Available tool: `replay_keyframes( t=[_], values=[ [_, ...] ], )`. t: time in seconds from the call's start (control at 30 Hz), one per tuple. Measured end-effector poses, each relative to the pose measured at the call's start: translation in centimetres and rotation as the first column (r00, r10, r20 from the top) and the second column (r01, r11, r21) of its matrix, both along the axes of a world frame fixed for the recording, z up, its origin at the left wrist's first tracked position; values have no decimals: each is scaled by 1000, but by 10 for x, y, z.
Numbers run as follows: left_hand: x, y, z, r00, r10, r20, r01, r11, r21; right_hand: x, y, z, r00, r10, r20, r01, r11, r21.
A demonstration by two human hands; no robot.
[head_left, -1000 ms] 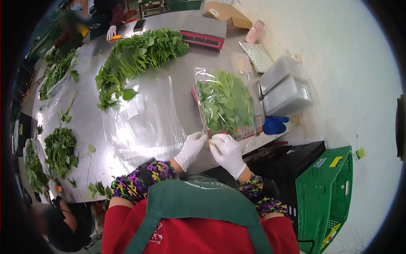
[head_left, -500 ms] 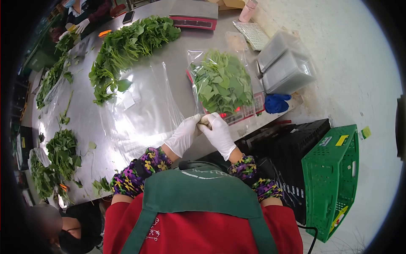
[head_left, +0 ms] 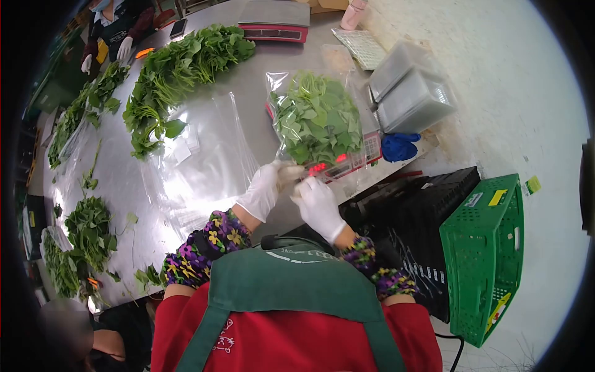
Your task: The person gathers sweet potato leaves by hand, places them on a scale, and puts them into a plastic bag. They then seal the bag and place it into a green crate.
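Note:
A clear plastic bag of leafy greens [head_left: 317, 118] lies on a red digital scale [head_left: 372, 147] with lit red digits. My left hand [head_left: 263, 191], in a white glove, is at the bag's near left corner, its fingers closed on the plastic edge. Just to the right, slightly lower, my right hand [head_left: 319, 208] is gloved too, fingers pinched together in front of the scale's display. Whether anything small is between those fingers is hidden. Flat clear plastic bags [head_left: 201, 158] lie left of my left hand.
A long pile of greens [head_left: 180, 77] lies across the metal table, with more bunches [head_left: 90, 226] at left. A second scale [head_left: 273, 31] stands at the back. Plastic containers [head_left: 415, 99], a blue cloth [head_left: 400, 147] and a green crate [head_left: 483, 254] are at right. Co-workers [head_left: 118, 31] stand around.
My hands, together half a second ago, are now apart; the right has moved down and right, uncovering lit digits. The far co-worker's hands have separated and left the greens.

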State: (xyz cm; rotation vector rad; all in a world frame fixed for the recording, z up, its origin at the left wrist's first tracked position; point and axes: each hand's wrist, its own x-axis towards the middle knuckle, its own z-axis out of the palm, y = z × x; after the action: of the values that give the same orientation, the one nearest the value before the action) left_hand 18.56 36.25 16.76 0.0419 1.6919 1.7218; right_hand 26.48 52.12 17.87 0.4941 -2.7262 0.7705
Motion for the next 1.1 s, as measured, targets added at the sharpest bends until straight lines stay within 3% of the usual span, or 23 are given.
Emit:
replay_keyframes(
  t=[0.03,0.07,0.13,0.17,0.23,0.27,0.37,0.43,0.5,0.6,0.7,0.73,0.77,0.83,0.87,0.9,0.97,1.1],
  values=[
    [-2,2,8,822,241,515,-388,900,199,14,9,5,999,44,29,-43,998,-44],
    [1,0,12,821,240,518,-389,899,200,27,20,9,998,18,60,-15,999,-40],
    [14,-6,18,954,181,240,-229,955,191,37,40,21,988,-45,148,50,998,-29],
    [17,-6,23,950,189,250,-240,952,191,35,45,29,975,-53,215,72,994,-77],
    [20,-4,33,843,294,451,-357,932,59,26,37,39,962,-135,239,188,958,-217],
    [22,-4,29,841,298,451,-361,931,58,17,30,39,962,-131,240,185,958,-219],
    [29,-4,-1,861,316,399,-382,919,97,-4,6,34,988,-95,120,125,953,-277],
    [33,3,-27,836,410,365,-470,878,90,-18,-9,19,995,-48,87,67,972,-227],
    [23,5,-65,874,382,299,-414,909,47,-24,-19,10,997,-55,57,65,976,-207],
    [23,14,-43,877,434,205,-442,897,-7,-28,-28,4,993,-64,99,83,976,-201],
    [17,19,-64,900,397,178,-394,918,-56,-33,-27,1,992,-58,116,77,984,-162],
    [17,18,-81,934,358,24,-355,932,-74,-33,-26,2,991,-53,125,72,985,-154],
    [14,16,-72,926,377,10,-376,924,-68,-34,-26,2,993,-32,110,49,987,-153],
    [16,13,-44,900,400,174,-406,914,-2,-33,-25,1,992,-37,124,58,983,-175],
    [16,14,-48,931,364,11,-360,925,-124,-32,-24,1,993,-30,114,49,984,-172],
    [16,16,-52,929,370,3,-367,923,-116,-33,-23,2,993,-20,120,38,988,-150],
    [16,19,-54,862,416,288,-451,890,63,-32,-21,3,990,-9,139,24,994,-108],
    [19,25,-40,841,424,336,-473,877,79,-33,-19,-2,996,-37,78,31,996,80]
  ],
)
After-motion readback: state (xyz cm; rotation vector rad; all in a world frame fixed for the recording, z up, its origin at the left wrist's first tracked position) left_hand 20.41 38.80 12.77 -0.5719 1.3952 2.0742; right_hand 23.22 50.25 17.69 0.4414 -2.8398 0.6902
